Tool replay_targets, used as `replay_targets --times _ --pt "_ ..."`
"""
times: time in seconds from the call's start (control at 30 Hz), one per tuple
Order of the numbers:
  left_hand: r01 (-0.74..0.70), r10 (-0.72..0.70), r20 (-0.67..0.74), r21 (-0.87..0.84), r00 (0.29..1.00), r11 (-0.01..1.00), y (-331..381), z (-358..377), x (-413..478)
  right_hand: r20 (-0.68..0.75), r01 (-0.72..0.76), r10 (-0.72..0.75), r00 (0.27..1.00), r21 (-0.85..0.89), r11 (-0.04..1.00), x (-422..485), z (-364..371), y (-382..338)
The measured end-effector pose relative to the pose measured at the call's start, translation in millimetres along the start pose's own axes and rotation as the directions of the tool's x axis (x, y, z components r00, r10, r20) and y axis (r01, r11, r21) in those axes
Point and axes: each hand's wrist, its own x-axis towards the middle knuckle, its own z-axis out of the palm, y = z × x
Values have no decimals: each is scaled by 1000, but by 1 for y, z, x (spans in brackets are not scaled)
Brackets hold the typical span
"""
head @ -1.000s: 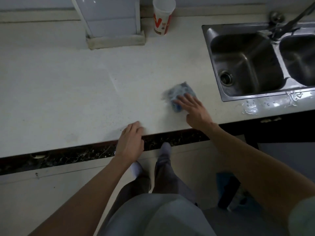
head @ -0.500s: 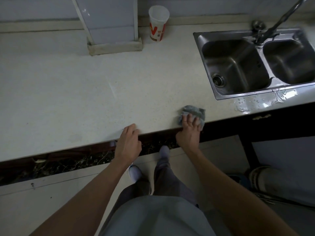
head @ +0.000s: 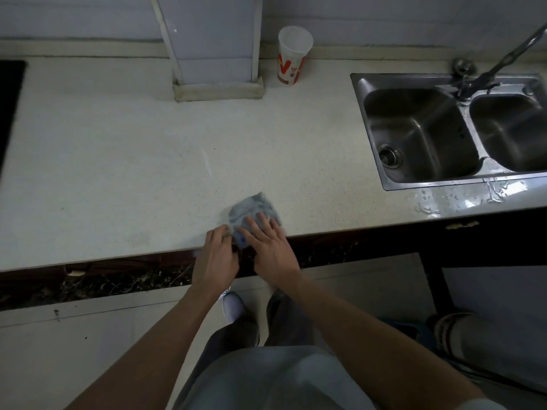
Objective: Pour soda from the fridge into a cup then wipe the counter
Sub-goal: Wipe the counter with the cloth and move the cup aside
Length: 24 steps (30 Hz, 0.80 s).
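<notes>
Cloth (head: 254,207) blurred, part-hidden under flat right hand (head: 270,247); left hand (head: 216,258) grip unclear.

A steel double sink (head: 414,122) with a faucet (head: 513,54) sits right of a white column (head: 213,39).

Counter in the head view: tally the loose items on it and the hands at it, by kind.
Paper cup: 1
Cloth: 1
Hands: 2 (left hand, right hand)
Total: 4
</notes>
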Motion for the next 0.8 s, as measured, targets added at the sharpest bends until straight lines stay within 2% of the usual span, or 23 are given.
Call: replay_targets --times 0.13,0.2,0.23,0.37,0.47,0.63,0.8 --pt "-16 16 -6 38 1000 999 3 0 5 75 288 -282 956 -90 953 3 -16 61" --pt "-30 31 -1 59 1000 998 6 1 10 72 343 -337 939 -109 933 6 -30 93" --pt "-36 35 4 73 999 997 9 2 14 64 326 -321 945 -116 938 7 -38 110" --pt "-35 34 8 102 999 994 25 6 36 -85 96 -109 990 -140 985 -7 -65 181" --pt "-43 41 23 106 999 993 44 10 60 -190 -112 91 978 -107 988 -9 -86 226" --pt "2 -4 21 85 1000 996 91 17 103 -163 -377 359 919 -95 921 47 -123 269" --pt "122 -126 24 113 992 986 121 25 125 -148 -447 432 889 -83 891 137 -149 279"
